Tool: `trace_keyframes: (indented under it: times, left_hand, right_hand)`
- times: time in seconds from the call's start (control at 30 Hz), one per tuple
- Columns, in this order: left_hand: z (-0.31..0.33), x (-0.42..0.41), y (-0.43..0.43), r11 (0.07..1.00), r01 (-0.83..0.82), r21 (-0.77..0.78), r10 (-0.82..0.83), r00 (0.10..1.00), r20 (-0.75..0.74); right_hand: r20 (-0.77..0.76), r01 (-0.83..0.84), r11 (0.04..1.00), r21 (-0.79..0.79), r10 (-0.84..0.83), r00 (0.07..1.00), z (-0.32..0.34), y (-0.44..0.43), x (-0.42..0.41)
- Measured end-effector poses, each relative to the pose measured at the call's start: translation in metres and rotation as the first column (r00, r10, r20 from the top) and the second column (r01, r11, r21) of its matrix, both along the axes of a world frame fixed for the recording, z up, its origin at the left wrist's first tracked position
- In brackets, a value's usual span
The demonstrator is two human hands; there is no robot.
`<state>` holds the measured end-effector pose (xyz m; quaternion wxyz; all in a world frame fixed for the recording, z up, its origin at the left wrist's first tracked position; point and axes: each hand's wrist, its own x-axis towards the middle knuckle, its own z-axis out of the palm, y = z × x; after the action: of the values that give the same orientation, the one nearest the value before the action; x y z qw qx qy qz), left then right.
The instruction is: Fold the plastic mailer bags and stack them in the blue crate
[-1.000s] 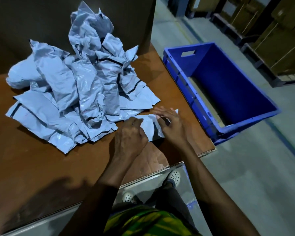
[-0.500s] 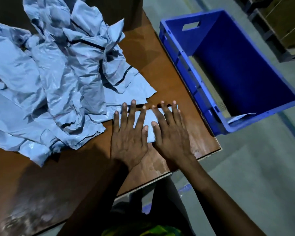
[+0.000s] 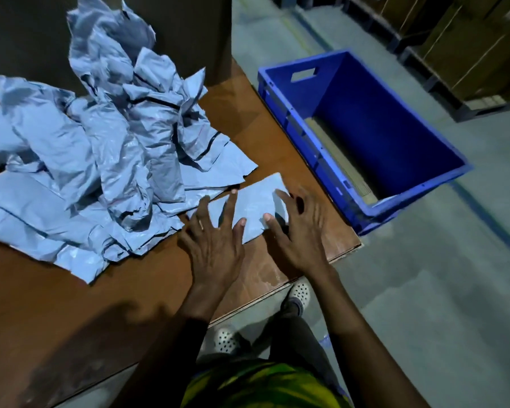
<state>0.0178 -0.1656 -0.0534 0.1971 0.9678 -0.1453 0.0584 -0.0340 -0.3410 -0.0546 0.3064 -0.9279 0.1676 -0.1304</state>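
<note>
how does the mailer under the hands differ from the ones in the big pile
The folded mailer lies flat and smooth, a small neat rectangle; the pile of mailers is crumpled and puffed up, heaped high. The folded mailer sits near the table edge closest to the blue crate, pressed by the left hand and right hand; the pile sits further left, untouched. Both are the same pale grey-blue plastic.

Bare table lies open between crumpled mailer pile and blue crate.
</note>
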Motion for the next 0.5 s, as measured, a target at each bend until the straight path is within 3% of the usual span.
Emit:
trace_keyframes:
  times: [0.1, 0.2, 0.33, 0.5]
  left_hand:
    - [0.007, -0.015, 0.013, 0.965, 0.095, -0.245, -0.079, 0.994, 0.073]
    - [0.008, -0.022, 0.025, 0.904, 0.203, -0.376, -0.189, 0.979, 0.073]
    - [-0.001, -0.017, 0.032, 0.886, 0.283, -0.366, -0.287, 0.957, 0.045]
    - [-0.014, -0.001, 0.037, 0.898, 0.33, -0.289, -0.286, 0.94, 0.184]
  right_hand:
    - [0.005, -0.036, 0.999, -0.026, 0.036, 0.999, -0.004, 0.003, -0.026]
    - [0.046, -0.114, 0.993, -0.004, 0.114, 0.992, -0.007, -0.008, -0.033]
    - [0.088, -0.108, 0.992, -0.06, 0.113, 0.99, -0.006, -0.013, -0.025]
    - [0.126, -0.03, 0.955, -0.294, 0.07, 0.99, -0.001, -0.012, -0.013]
